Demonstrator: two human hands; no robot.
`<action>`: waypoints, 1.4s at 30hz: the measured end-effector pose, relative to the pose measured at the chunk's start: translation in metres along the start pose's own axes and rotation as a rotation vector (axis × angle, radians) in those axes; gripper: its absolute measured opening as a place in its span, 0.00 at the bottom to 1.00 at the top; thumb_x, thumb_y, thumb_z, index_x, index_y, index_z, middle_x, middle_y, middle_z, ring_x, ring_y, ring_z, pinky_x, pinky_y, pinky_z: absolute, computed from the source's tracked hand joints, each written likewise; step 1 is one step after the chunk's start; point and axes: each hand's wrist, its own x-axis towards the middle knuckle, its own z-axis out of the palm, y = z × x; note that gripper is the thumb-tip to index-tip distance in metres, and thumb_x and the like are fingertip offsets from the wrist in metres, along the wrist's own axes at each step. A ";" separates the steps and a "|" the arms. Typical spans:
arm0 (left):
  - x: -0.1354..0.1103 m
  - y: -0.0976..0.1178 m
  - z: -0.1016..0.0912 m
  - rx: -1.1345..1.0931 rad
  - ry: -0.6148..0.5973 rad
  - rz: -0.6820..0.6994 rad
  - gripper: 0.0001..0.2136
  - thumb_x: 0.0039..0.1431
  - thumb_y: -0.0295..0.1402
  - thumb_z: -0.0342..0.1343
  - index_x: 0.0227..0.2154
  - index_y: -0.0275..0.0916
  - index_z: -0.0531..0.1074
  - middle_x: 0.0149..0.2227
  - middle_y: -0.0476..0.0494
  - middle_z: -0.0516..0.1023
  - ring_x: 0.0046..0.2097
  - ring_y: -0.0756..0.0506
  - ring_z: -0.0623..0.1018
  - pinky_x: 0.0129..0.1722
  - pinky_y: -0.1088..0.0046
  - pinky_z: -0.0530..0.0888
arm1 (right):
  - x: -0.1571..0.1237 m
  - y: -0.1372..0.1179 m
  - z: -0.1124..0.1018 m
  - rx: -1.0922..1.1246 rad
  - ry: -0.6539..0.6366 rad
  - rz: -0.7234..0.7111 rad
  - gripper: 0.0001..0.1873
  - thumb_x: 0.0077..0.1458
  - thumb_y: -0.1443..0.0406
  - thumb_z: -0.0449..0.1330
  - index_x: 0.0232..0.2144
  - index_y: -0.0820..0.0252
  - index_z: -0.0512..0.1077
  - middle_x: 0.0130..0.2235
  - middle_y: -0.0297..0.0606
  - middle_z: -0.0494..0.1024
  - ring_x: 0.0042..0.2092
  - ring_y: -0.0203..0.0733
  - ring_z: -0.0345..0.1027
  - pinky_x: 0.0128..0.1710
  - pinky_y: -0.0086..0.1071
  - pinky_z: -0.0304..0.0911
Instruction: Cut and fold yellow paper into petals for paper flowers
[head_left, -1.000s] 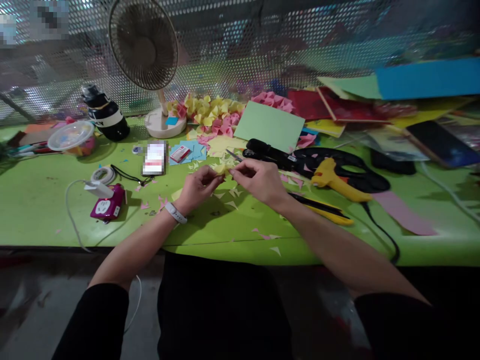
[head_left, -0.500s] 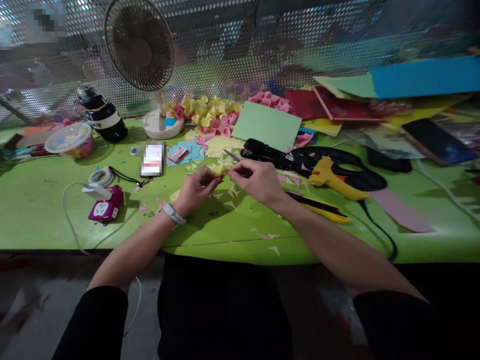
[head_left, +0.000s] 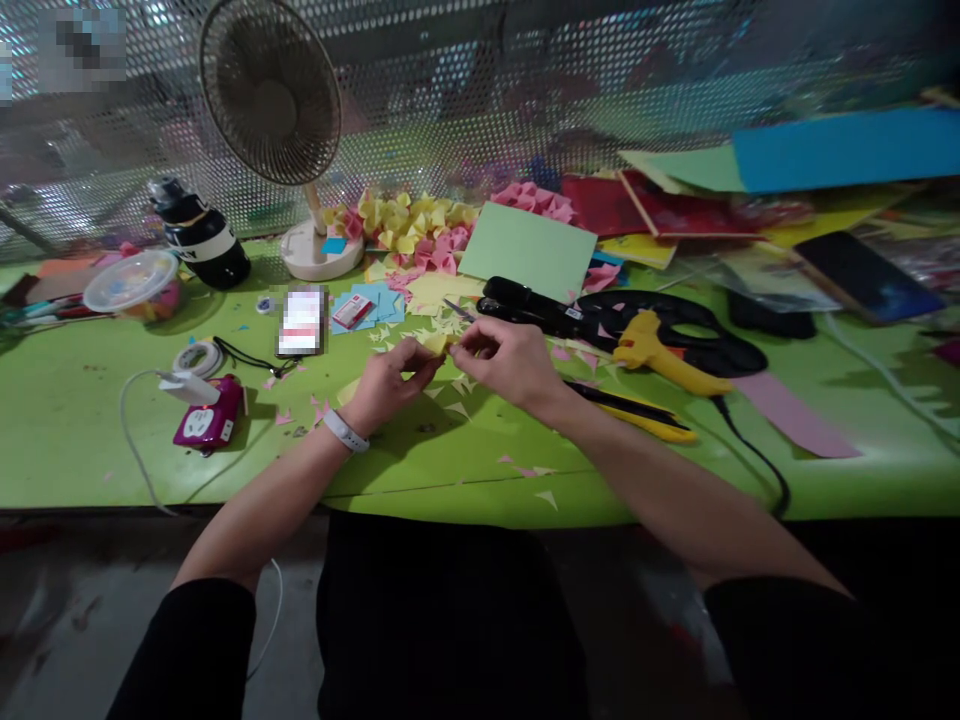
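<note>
Both hands meet above the middle of the green table (head_left: 285, 470). My left hand (head_left: 391, 378) pinches a small folded piece of yellow paper (head_left: 437, 344). Thumb and fingertips of my right hand (head_left: 514, 362) are closed at the right edge of that same paper. Past the right knuckles a thin pointed metal blade (head_left: 457, 310) sticks out; its other end is hidden, so I cannot tell if the right hand holds it. Small yellow paper scraps (head_left: 457, 385) lie around and under the hands.
Behind the hands are a black stapler (head_left: 529, 305), a green paper sheet (head_left: 529, 250) and a heap of folded yellow paper pieces (head_left: 409, 222). A yellow glue gun (head_left: 660, 358) and a yellow-and-black cutter (head_left: 637, 412) lie right. A fan (head_left: 274, 105), phone (head_left: 302, 320) and purple power socket (head_left: 210, 415) stand left.
The view has shifted slightly, so everything on the table sits a little further left. The yellow paper is turned a bit between the fingertips; both hands keep their grip.
</note>
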 end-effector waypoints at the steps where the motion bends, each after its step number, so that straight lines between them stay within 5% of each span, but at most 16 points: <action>1: 0.000 0.000 0.000 0.023 0.008 0.021 0.04 0.61 0.32 0.60 0.33 0.38 0.71 0.29 0.48 0.79 0.28 0.53 0.76 0.28 0.78 0.73 | 0.000 0.000 0.000 -0.002 0.002 0.003 0.08 0.51 0.61 0.63 0.25 0.58 0.72 0.26 0.38 0.79 0.26 0.39 0.69 0.28 0.34 0.63; 6: 0.000 0.001 -0.001 0.061 0.001 0.063 0.04 0.61 0.32 0.59 0.34 0.38 0.72 0.29 0.48 0.79 0.28 0.53 0.76 0.28 0.78 0.72 | 0.000 0.002 0.000 -0.004 -0.007 -0.008 0.07 0.51 0.62 0.63 0.25 0.57 0.72 0.27 0.39 0.79 0.26 0.39 0.69 0.28 0.34 0.63; 16: 0.002 0.003 0.000 -0.293 0.010 -0.173 0.12 0.61 0.39 0.62 0.33 0.38 0.67 0.32 0.44 0.80 0.34 0.50 0.81 0.33 0.73 0.79 | -0.002 -0.003 -0.008 0.071 0.012 -0.014 0.08 0.53 0.61 0.62 0.29 0.55 0.66 0.26 0.34 0.75 0.24 0.36 0.65 0.26 0.34 0.61; 30: 0.000 0.004 -0.002 -0.165 -0.008 -0.013 0.09 0.62 0.36 0.60 0.35 0.36 0.70 0.31 0.45 0.78 0.32 0.52 0.79 0.33 0.77 0.78 | -0.001 0.000 -0.004 0.025 0.012 -0.006 0.12 0.52 0.58 0.64 0.34 0.54 0.66 0.24 0.31 0.73 0.24 0.37 0.65 0.25 0.33 0.60; 39: 0.003 -0.006 -0.005 0.138 0.022 0.268 0.04 0.62 0.32 0.60 0.36 0.38 0.73 0.30 0.48 0.78 0.27 0.54 0.76 0.27 0.80 0.72 | -0.002 0.004 -0.001 0.022 0.008 -0.019 0.13 0.52 0.56 0.65 0.36 0.55 0.69 0.24 0.32 0.74 0.23 0.36 0.64 0.25 0.33 0.60; 42: 0.005 -0.005 -0.009 0.129 0.025 0.266 0.04 0.63 0.32 0.59 0.37 0.38 0.73 0.32 0.48 0.79 0.30 0.53 0.78 0.29 0.79 0.74 | -0.001 0.001 -0.006 0.071 -0.020 -0.013 0.12 0.51 0.57 0.66 0.34 0.56 0.71 0.24 0.32 0.74 0.23 0.36 0.64 0.24 0.33 0.59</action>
